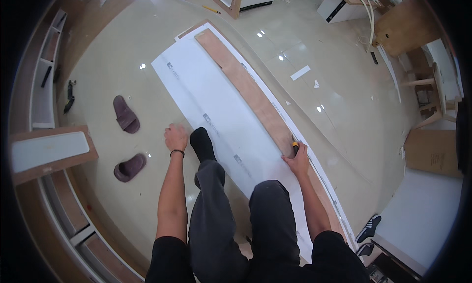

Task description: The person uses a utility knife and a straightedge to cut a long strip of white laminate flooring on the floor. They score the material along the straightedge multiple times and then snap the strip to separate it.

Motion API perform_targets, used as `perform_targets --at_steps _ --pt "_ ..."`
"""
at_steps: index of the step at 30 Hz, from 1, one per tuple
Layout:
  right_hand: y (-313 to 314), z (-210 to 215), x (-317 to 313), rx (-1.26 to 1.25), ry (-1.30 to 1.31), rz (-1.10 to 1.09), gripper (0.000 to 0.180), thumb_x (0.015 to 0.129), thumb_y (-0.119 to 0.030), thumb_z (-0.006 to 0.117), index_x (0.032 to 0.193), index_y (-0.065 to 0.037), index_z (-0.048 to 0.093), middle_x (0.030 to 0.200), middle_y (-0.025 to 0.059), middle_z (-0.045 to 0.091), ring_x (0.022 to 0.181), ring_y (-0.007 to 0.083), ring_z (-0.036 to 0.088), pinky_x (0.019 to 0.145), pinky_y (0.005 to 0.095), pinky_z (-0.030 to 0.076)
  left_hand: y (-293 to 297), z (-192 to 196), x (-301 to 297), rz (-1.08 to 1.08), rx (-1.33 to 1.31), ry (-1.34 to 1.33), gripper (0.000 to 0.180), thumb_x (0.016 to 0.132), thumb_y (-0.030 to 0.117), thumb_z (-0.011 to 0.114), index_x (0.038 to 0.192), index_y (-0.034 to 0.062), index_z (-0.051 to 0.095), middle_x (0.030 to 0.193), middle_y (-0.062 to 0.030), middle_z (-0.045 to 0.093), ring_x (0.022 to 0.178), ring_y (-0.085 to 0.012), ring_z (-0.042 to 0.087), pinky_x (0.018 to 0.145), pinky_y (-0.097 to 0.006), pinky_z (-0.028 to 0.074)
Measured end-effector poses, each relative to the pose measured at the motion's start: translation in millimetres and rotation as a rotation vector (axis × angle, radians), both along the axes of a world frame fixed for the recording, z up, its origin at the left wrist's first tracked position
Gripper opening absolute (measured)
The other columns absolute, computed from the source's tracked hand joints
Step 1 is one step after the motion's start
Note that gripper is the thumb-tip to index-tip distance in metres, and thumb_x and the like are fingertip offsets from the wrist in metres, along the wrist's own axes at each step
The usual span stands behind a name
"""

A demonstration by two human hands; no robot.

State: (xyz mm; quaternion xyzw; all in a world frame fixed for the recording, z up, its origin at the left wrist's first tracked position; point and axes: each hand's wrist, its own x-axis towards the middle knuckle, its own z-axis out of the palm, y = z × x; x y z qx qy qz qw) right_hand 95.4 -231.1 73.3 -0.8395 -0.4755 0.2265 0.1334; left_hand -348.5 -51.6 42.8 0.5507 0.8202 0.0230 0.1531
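Observation:
A long white sheet [231, 130] with dark printed marks lies on the floor, running diagonally under my right knee. On top of it rests a long, narrow brown wooden strip [246, 89] along the sheet's right side. My right hand [298, 160] is closed round a small black-and-yellow hand tool [295, 146] at the strip; its exact kind is too small to tell. My left hand [176, 137] hangs beside my black-socked foot [200, 143], off the sheet's left edge, its fingers apart and holding nothing.
Two brown slippers [126, 117] lie to the left on the tiled floor. White-and-wood cabinet frames [54, 148] line the left. A cardboard box [430, 152] and dark sneakers [368, 228] are at the right. White scraps [301, 72] and a yellow pencil-like stick [211, 9] lie farther off.

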Motion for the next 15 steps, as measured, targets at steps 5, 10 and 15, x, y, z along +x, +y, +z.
perform_targets --at_steps 5,10,15 --pt "79 2 -35 0.004 -0.014 0.011 0.088 0.064 -0.033 0.089 0.132 -0.004 0.042 0.129 0.0154 0.048 0.114 0.0363 0.057 0.089 0.0436 0.051 32 -48 -32 -0.022 0.173 0.189 0.055 0.100 0.037 0.047 0.141 0.0015 0.040 0.149 -0.0260 0.034 0.141 -0.0422 0.029 0.111 -0.057 0.029" --pt "141 14 -62 -0.143 -0.019 -0.019 0.092 0.062 -0.034 0.090 0.134 -0.003 0.042 0.133 0.0155 0.048 0.115 0.0364 0.058 0.090 0.0434 0.052 30 -54 -30 -0.003 0.266 0.167 0.057 0.100 0.037 0.046 0.146 0.0047 0.035 0.154 -0.0242 0.026 0.145 -0.0418 0.021 0.115 -0.059 0.017" --pt "147 19 -62 -0.216 -0.103 0.085 0.096 0.065 -0.034 0.089 0.139 -0.004 0.037 0.138 0.0141 0.044 0.117 0.0353 0.056 0.089 0.0431 0.053 32 -52 -32 0.003 0.234 0.136 0.056 0.100 0.036 0.044 0.145 0.0040 0.037 0.154 -0.0236 0.027 0.145 -0.0406 0.021 0.115 -0.059 0.017"
